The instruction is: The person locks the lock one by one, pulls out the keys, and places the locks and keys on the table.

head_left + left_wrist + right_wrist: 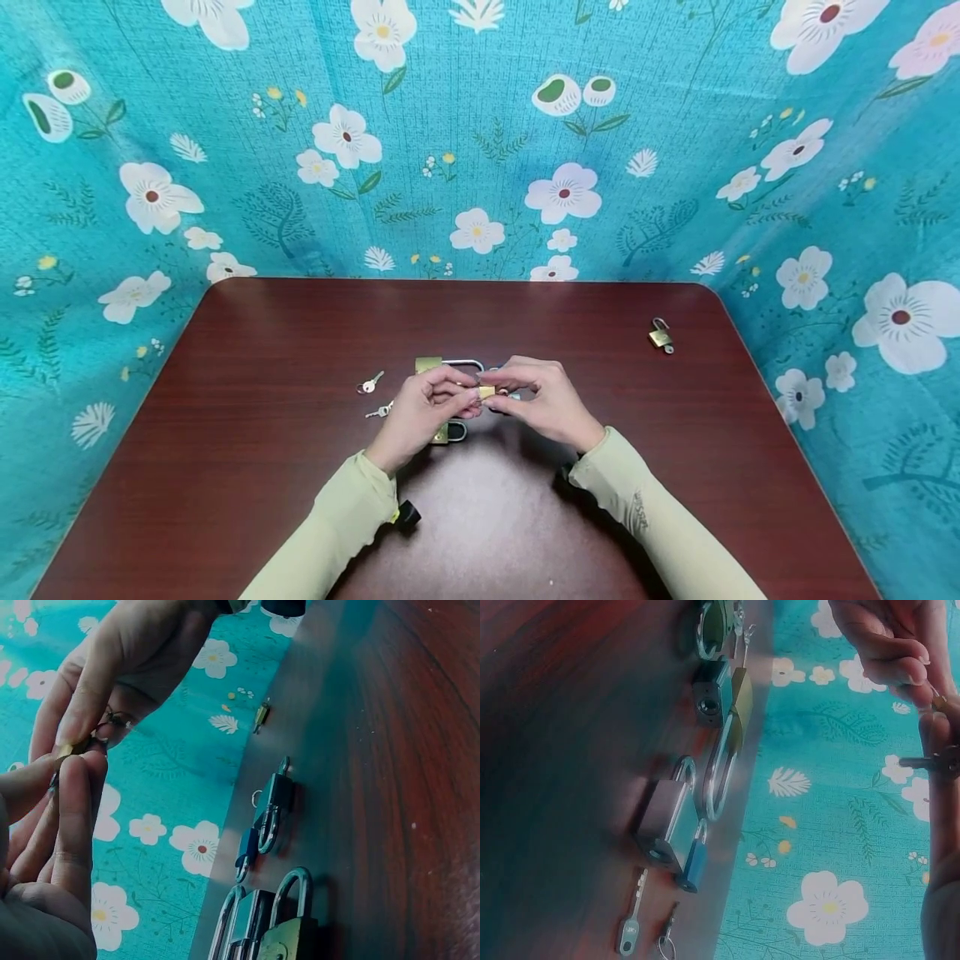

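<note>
Over the middle of the table both hands meet at a small brass padlock (487, 392). My left hand (430, 404) grips it between thumb and curled fingers, which hide much of its body. On its right side my right hand (546, 400) pinches a key at the padlock, thumb below and forefinger above. A dark key (919, 762) sticks out by the right fingers in the right wrist view. A thin key ring (114, 718) shows under the right hand in the left wrist view. The key's tip is hidden.
Below the hands lie a large brass padlock (428, 365), a smaller brass padlock (441, 434), a grey padlock (664, 821) and a blue padlock (694, 866). Loose keys (369, 386) lie to the left. An opened brass padlock (660, 338) sits far right. Floral cloth (480, 167) hangs behind.
</note>
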The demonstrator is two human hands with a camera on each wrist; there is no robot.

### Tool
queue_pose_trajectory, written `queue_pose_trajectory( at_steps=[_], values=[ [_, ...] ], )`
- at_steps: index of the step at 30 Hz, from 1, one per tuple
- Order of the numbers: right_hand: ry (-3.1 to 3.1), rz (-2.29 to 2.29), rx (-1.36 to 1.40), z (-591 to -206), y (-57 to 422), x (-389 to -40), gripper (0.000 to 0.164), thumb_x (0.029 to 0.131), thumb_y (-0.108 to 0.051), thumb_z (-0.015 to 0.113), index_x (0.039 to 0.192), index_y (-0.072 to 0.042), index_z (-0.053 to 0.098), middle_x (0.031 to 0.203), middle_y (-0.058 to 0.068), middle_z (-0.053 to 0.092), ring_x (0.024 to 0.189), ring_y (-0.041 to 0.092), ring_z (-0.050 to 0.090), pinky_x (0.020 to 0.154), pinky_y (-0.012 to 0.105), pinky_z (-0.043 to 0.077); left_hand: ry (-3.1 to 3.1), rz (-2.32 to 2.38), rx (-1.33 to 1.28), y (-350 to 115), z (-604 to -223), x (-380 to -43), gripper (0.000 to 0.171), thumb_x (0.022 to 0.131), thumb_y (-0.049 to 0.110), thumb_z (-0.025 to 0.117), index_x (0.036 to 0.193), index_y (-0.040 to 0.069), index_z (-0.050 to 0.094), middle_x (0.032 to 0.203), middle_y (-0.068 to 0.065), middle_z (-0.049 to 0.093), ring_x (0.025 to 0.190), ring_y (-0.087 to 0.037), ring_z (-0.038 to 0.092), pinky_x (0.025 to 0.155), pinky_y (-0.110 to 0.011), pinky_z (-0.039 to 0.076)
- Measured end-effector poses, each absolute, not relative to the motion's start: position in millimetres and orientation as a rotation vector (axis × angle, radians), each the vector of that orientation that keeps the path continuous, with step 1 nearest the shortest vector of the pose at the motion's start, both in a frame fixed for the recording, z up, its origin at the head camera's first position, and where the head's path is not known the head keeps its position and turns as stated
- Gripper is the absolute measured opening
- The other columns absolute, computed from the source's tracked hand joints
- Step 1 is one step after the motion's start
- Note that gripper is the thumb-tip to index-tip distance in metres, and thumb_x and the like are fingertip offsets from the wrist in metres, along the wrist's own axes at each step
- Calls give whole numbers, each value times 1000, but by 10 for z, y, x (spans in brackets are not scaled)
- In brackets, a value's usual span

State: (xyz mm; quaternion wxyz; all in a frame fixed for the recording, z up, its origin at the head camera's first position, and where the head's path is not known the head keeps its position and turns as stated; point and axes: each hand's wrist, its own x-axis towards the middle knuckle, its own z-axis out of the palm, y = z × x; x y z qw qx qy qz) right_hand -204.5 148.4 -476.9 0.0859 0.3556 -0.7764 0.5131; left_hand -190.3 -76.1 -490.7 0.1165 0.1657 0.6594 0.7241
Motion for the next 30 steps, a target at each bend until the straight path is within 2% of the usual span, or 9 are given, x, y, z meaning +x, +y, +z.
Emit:
queue_pose_trajectory(
  at_steps=[4,6,11,17,19,21,24,27,30],
  values=[
    [-2302,1532,1079,-4792,1473,-2040,32,83,-2,86,114,-5,78,94,2,75,84,12,72,74,25,61,1932,2087,457,-717,-4919,-1898,17,100,4,67,112,-8,64,98,-25,75,86,-36,76,83,-58,59],
    [-2298,1542,1095,-4813,1469,-2043,33,83,-2,86,114,-6,78,96,2,74,83,12,72,72,25,61,1961,2047,464,-685,-4925,-1895,15,101,5,66,109,-7,64,98,-25,75,85,-40,76,82,-58,60],
    [-2330,1593,1082,-4839,1486,-2042,33,84,-5,85,117,-4,77,101,3,71,86,14,73,75,28,62,2025,2013,486,-624,-4941,-1895,12,101,5,66,105,-6,64,97,-29,74,80,-34,76,75,-52,63],
    [-2486,1641,933,-4848,1549,-2026,13,96,-9,74,109,-8,76,93,2,76,76,17,73,69,31,62,2048,2033,517,-621,-4928,-1896,10,100,4,66,105,-4,64,99,-34,70,76,-20,74,75,-55,62],
    [-2516,1696,913,-4850,1554,-2017,11,99,-9,70,109,-7,75,93,6,77,73,21,74,68,34,63,2056,2028,529,-624,-4929,-1895,10,100,4,66,106,-3,64,99,-33,71,77,-23,75,76,-56,61],
    [-2515,1745,907,-4855,1552,-2007,10,100,-7,69,108,-5,74,92,10,78,70,24,74,68,37,63,2062,2026,531,-627,-4929,-1892,9,100,4,67,106,-2,65,97,-31,72,78,-31,75,75,-57,61],
    [-2490,1736,921,-4857,1555,-1996,10,99,-5,69,108,-4,74,90,11,78,69,23,74,66,38,63,2068,2016,542,-630,-4933,-1891,9,100,5,68,104,-2,65,94,-32,72,79,-40,74,73,-56,61],
    [-2490,1667,924,-4851,1594,-1987,11,98,-5,71,108,-5,74,87,9,78,68,19,73,65,35,62,2083,1990,552,-648,-4935,-1895,11,101,8,67,102,-2,65,92,-33,71,77,-36,74,72,-52,62],
    [-2502,1687,849,-4830,1685,-1981,10,97,-2,71,106,-5,75,84,9,76,68,20,72,64,35,62,2117,1981,531,-700,-4936,-1906,11,101,9,67,101,-2,64,89,-28,72,74,-28,73,70,-45,63]
  ],
)
